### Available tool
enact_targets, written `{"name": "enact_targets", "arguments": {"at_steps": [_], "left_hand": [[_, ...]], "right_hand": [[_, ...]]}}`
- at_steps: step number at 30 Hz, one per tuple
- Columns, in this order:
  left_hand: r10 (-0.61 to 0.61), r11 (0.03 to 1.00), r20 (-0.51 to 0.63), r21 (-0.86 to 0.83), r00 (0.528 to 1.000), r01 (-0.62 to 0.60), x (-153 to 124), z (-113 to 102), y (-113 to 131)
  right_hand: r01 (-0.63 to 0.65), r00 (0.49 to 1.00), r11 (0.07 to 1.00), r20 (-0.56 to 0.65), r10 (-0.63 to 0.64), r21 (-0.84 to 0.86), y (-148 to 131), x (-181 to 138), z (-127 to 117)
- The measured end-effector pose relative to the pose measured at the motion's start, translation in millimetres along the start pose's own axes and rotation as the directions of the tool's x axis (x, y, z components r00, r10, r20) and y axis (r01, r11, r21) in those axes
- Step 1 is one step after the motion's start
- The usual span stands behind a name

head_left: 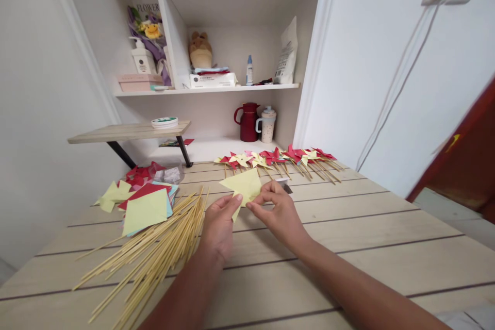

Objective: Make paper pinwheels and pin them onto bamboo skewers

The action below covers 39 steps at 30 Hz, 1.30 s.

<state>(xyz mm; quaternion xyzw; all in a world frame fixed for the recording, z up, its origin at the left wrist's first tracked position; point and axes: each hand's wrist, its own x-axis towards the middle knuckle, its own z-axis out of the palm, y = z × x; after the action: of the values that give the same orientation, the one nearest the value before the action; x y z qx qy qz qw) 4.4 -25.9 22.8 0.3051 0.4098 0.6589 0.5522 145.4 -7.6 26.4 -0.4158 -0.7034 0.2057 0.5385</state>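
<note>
The folded paper was pale yellow, and the stacked paper squares were yellow, red and light blue. The pinwheels showed red and yellow; the skewers were pale tan, and the jug dark red.

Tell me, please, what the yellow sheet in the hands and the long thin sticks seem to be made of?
Yellow sheet: probably thin matte paper; it shows sharp folds and no gloss.
Sticks: likely bamboo or pale wood, unpainted; slim, straight, uniformly straw-coloured.

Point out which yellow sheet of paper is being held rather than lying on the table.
The yellow sheet pinched between the left hand and right hand, mid-table. The other yellow sheet lies untouched atop the paper stack beside the sticks.
</note>
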Motion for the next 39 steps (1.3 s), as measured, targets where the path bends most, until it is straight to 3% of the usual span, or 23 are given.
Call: {"name": "enact_targets", "arguments": {"at_steps": [10,15,17,21,27,30,33,35,37,39], "left_hand": [[0.218,0.969,-0.030,0.121,0.975,-0.213,1,2,-3],[0.348,0.883,0.000,0.335,0.937,-0.328,4,-3,6],[0.449,0.783,0.051,0.458,0.892,-0.420,4,-3,9],[0.614,0.530,0.236,0.583,0.753,-0.615,4,-5,6],[0.670,0.205,0.489,0.602,0.558,-0.772,3,-6,0],[0.674,0.107,0.545,0.596,0.499,-0.796,2,-5,3],[0.675,0.086,0.550,0.604,0.492,-0.792,0,-4,5],[0.665,0.131,0.534,0.605,0.522,-0.786,-1,-4,6],[0.656,0.237,0.470,0.615,0.591,-0.752,-2,-3,7],[0.637,0.419,0.337,0.603,0.693,-0.678,-2,-3,8]], "right_hand": [[0.031,0.999,1.000,-0.020,-0.031,0.003,-2,1,-3],[0.173,0.965,0.974,-0.174,-0.197,-0.145,-4,4,-15],[0.220,0.946,0.949,-0.187,-0.264,-0.228,-6,6,-21],[0.259,0.953,0.904,-0.064,-0.297,-0.341,-5,10,-28],[0.315,0.947,0.874,0.061,-0.315,-0.370,3,12,-29],[0.319,0.947,0.892,0.088,-0.307,-0.319,3,13,-29],[0.295,0.955,0.931,0.106,-0.278,-0.214,2,15,-29],[0.216,0.972,0.969,0.115,-0.202,-0.118,1,15,-28],[0.063,0.991,0.998,0.117,-0.062,-0.004,1,15,-28],[-0.146,0.983,0.977,0.137,0.125,0.157,1,15,-28]]}}
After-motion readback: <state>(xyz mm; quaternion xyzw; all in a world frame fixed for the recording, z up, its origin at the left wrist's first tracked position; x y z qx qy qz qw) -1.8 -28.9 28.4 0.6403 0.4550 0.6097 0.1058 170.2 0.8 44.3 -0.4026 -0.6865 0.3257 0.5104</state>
